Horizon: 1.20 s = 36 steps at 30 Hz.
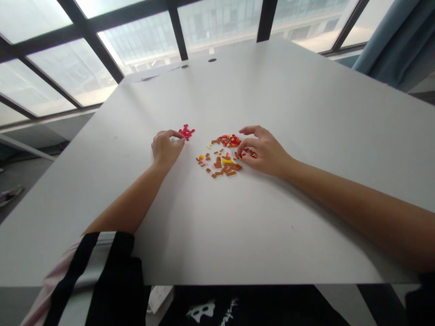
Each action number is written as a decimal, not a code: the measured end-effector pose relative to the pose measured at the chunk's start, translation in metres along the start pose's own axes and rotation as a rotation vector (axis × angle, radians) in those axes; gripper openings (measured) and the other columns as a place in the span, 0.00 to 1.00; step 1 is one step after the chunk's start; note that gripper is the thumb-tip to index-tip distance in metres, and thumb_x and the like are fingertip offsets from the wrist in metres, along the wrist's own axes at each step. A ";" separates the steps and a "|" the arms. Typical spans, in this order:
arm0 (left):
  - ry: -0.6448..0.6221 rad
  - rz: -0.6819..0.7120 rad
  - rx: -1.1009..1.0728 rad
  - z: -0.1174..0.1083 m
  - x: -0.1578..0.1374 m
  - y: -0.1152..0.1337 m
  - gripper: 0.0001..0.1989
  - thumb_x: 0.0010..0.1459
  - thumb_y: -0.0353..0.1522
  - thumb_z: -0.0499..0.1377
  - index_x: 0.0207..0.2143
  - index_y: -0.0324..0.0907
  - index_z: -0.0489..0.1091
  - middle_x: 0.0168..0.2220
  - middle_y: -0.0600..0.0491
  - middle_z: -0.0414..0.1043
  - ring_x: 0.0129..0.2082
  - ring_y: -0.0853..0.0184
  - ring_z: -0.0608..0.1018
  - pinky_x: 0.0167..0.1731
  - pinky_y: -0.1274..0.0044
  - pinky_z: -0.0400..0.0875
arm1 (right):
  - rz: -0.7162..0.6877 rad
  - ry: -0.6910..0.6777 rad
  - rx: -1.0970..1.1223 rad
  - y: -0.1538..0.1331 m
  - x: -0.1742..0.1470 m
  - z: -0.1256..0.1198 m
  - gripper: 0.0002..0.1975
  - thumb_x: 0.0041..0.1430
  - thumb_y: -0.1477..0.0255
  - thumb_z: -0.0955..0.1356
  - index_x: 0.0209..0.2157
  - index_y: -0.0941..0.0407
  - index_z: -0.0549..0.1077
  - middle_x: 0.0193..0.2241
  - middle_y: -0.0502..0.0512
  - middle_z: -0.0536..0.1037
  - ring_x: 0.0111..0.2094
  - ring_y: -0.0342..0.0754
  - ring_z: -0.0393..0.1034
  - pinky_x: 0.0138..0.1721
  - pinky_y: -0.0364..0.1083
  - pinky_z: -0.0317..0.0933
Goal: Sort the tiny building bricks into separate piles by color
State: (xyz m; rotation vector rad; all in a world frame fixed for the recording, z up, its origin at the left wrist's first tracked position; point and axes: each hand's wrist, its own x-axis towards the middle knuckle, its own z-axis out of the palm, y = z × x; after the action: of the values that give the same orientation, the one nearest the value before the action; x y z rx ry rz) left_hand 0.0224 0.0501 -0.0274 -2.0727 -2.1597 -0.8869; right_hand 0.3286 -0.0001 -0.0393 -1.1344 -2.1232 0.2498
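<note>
One white table (204,235) bore one pile of red bricks (186,131) and, to its right, one larger scatter of mixed bricks (232,167); pieces too small to count. Left hand (166,147) — thumb and forefinger nearly met at the red pile's edge. Right hand (267,151) — fingers curled at the scatter's right side. Couldn't tell whether either gripped anything.

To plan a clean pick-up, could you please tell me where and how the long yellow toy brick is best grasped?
Probably pinch the long yellow toy brick by its two long sides near the middle, coming from above: it lies lengthwise across the view, and brown toy bricks crowd its near side, leaving little room for a level approach there.
</note>
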 end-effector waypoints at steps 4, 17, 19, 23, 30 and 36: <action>-0.033 0.042 -0.043 -0.001 0.001 0.001 0.12 0.61 0.34 0.61 0.46 0.48 0.81 0.48 0.46 0.80 0.52 0.54 0.77 0.59 0.62 0.68 | 0.022 -0.016 -0.029 0.002 0.000 0.001 0.06 0.52 0.74 0.69 0.30 0.51 0.79 0.55 0.62 0.73 0.57 0.63 0.69 0.58 0.66 0.63; 0.041 0.123 -0.027 0.005 -0.003 0.003 0.07 0.62 0.37 0.63 0.37 0.46 0.82 0.49 0.47 0.80 0.54 0.50 0.77 0.61 0.55 0.66 | 0.042 -0.006 0.009 0.009 0.001 0.004 0.07 0.56 0.74 0.69 0.32 0.53 0.81 0.55 0.64 0.73 0.58 0.62 0.70 0.61 0.65 0.63; 0.046 0.143 -0.026 0.005 -0.003 0.003 0.07 0.62 0.35 0.63 0.39 0.47 0.82 0.49 0.46 0.80 0.54 0.50 0.77 0.60 0.55 0.66 | 0.038 -0.003 0.015 0.009 0.001 0.003 0.09 0.57 0.75 0.68 0.32 0.52 0.81 0.55 0.63 0.73 0.57 0.61 0.70 0.61 0.65 0.64; 0.107 0.213 -0.048 0.008 -0.003 0.000 0.07 0.61 0.32 0.62 0.40 0.47 0.80 0.45 0.47 0.80 0.51 0.51 0.77 0.57 0.56 0.68 | 0.033 -0.021 0.015 0.009 0.002 0.002 0.08 0.56 0.75 0.69 0.33 0.52 0.81 0.55 0.63 0.73 0.57 0.62 0.71 0.61 0.65 0.64; 0.184 0.308 -0.057 0.013 -0.005 0.000 0.03 0.59 0.31 0.63 0.35 0.47 0.77 0.44 0.48 0.80 0.49 0.53 0.77 0.56 0.57 0.68 | 0.018 -0.021 -0.007 0.012 0.002 0.004 0.08 0.55 0.74 0.71 0.36 0.51 0.81 0.54 0.64 0.73 0.57 0.64 0.70 0.60 0.67 0.64; 0.157 0.306 -0.064 0.013 -0.005 0.001 0.02 0.59 0.31 0.63 0.34 0.47 0.75 0.44 0.48 0.80 0.48 0.52 0.77 0.56 0.55 0.67 | 0.033 -0.024 -0.006 0.014 0.002 0.004 0.06 0.55 0.74 0.71 0.35 0.51 0.81 0.55 0.64 0.73 0.56 0.63 0.71 0.59 0.66 0.66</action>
State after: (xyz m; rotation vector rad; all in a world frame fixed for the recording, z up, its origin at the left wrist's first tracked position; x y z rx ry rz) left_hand 0.0291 0.0510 -0.0401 -2.1971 -1.7004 -1.0499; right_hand 0.3339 0.0105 -0.0478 -1.1758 -2.1291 0.2739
